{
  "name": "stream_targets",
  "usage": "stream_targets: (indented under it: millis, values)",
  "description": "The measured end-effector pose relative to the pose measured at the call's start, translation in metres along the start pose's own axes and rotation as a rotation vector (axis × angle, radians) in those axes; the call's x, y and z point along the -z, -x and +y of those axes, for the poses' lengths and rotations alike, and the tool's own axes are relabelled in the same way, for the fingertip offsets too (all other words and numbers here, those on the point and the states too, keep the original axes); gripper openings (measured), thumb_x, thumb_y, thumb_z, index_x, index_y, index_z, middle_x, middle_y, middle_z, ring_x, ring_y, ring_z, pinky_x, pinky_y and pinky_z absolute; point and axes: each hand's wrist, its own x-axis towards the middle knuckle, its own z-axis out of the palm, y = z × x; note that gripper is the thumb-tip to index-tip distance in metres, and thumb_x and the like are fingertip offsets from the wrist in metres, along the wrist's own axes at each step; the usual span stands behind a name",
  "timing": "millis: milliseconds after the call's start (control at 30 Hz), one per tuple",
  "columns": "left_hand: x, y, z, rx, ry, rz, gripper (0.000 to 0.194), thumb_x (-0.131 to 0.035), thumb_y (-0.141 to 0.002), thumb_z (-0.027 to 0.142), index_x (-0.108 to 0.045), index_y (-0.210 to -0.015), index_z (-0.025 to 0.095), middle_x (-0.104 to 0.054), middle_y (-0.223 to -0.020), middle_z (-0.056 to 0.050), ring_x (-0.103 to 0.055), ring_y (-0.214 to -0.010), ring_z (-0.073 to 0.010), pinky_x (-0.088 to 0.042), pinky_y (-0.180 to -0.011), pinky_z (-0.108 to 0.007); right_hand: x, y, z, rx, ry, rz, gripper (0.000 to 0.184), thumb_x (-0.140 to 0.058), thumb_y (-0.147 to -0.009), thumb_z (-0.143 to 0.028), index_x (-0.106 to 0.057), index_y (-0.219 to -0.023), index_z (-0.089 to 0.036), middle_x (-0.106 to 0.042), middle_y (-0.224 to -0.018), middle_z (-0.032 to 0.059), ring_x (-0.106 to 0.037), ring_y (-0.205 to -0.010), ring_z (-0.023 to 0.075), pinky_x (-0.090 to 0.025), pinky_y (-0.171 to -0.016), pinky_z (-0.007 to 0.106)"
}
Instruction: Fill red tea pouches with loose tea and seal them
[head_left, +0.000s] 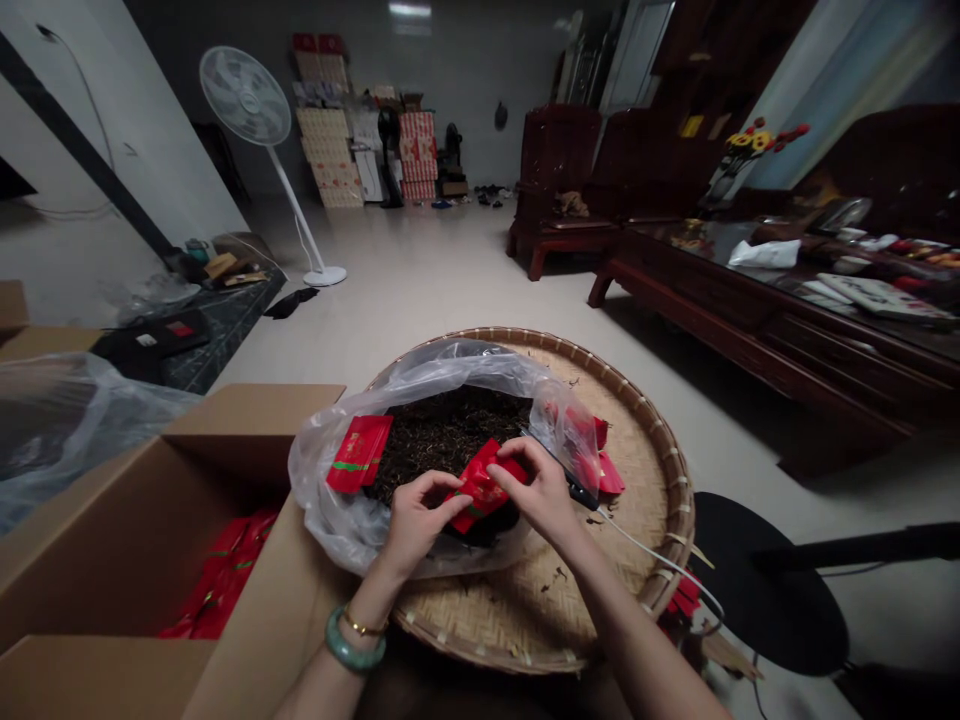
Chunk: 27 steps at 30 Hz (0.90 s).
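Observation:
A red packet point(484, 482) with green and gold print is pinched between my two hands. My left hand point(421, 512) grips its left edge with thumb and fingers. At the opposite side, my right hand point(538, 487) holds it closed between thumb and fingertips. Beneath it lies a clear plastic bag point(330, 520), spread open and filled with dark loose tea leaves point(427, 430). Several flat red packets point(361, 452) rest in a stack on the left of the leaves. A dark flat device point(581, 492) with a white cable lies partly hidden behind my right hand.
The bag sits on a round woven bamboo tray point(667, 470). Left of it, an open cardboard box point(247, 420) contains red packets point(225, 570). More red packets point(611, 474) lie on the tray's right. A black round stand base point(780, 590) and a wooden table point(750, 320) are farther right.

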Motion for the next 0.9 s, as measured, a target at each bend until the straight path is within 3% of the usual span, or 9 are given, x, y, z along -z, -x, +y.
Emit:
stream_targets:
  millis: [100, 267, 500, 700, 833, 900]
  values:
    - [0.0, 0.001, 0.0, -0.018, -0.023, 0.007, 0.015, -0.074, -0.066, 0.029, -0.068, -0.072, 0.016, -0.07, -0.067, -0.002, -0.064, -0.06, -0.0143, -0.052, -0.058, -0.023, -0.003, -0.001, 0.001, -0.093, -0.068, 0.02, 0.019, -0.064, -0.076, -0.034, -0.054, -0.083, -0.02, -0.059, -0.075, 0.0013, -0.056, -0.067, 0.0159, -0.046, -0.063, 0.028]
    - [0.001, 0.003, -0.003, -0.007, -0.012, 0.013, 0.019, -0.074, -0.067, 0.034, -0.068, -0.071, 0.016, -0.07, -0.067, -0.002, -0.064, -0.06, -0.0148, -0.052, -0.058, -0.023, -0.006, -0.002, 0.003, -0.106, -0.083, 0.059, 0.02, -0.066, -0.073, -0.035, -0.055, -0.08, -0.02, -0.06, -0.075, 0.0016, -0.057, -0.069, 0.0163, -0.047, -0.064, 0.028]
    - [0.002, 0.003, -0.011, 0.028, 0.041, 0.047, 0.021, -0.076, -0.063, 0.034, -0.066, -0.066, 0.016, -0.069, -0.065, -0.002, -0.062, -0.059, -0.0142, -0.051, -0.057, -0.023, -0.003, -0.004, 0.0, -0.003, -0.041, 0.028, 0.019, -0.063, -0.077, -0.032, -0.058, -0.063, -0.02, -0.06, -0.077, 0.004, -0.057, -0.077, 0.0184, -0.044, -0.065, 0.029]
    - [0.0, 0.002, -0.01, 0.035, 0.098, -0.043, 0.025, -0.075, -0.064, 0.034, -0.061, -0.053, 0.015, -0.067, -0.063, -0.004, -0.061, -0.06, -0.0151, -0.049, -0.058, -0.025, -0.005, -0.007, -0.002, -0.043, -0.144, 0.084, 0.02, -0.062, -0.077, -0.031, -0.061, -0.061, -0.019, -0.061, -0.088, 0.0067, -0.058, -0.085, 0.0197, -0.045, -0.077, 0.033]
    - [-0.004, 0.002, -0.01, 0.062, 0.152, -0.017, 0.024, -0.076, -0.063, 0.031, -0.06, -0.053, 0.016, -0.067, -0.064, -0.004, -0.062, -0.062, -0.0155, -0.05, -0.061, -0.026, -0.007, -0.009, -0.002, -0.105, -0.24, 0.148, 0.016, -0.062, -0.076, -0.036, -0.062, -0.08, -0.021, -0.063, -0.093, 0.0066, -0.059, -0.088, 0.0199, -0.046, -0.081, 0.034]
    - [-0.007, 0.005, -0.012, 0.085, 0.181, 0.036, 0.025, -0.075, -0.063, 0.032, -0.059, -0.053, 0.016, -0.067, -0.064, -0.004, -0.062, -0.063, -0.0158, -0.05, -0.062, -0.026, -0.01, -0.007, 0.001, -0.166, -0.289, 0.169, 0.034, -0.067, -0.07, -0.039, -0.059, -0.098, -0.022, -0.064, -0.096, 0.0066, -0.06, -0.084, 0.0197, -0.049, -0.075, 0.033]
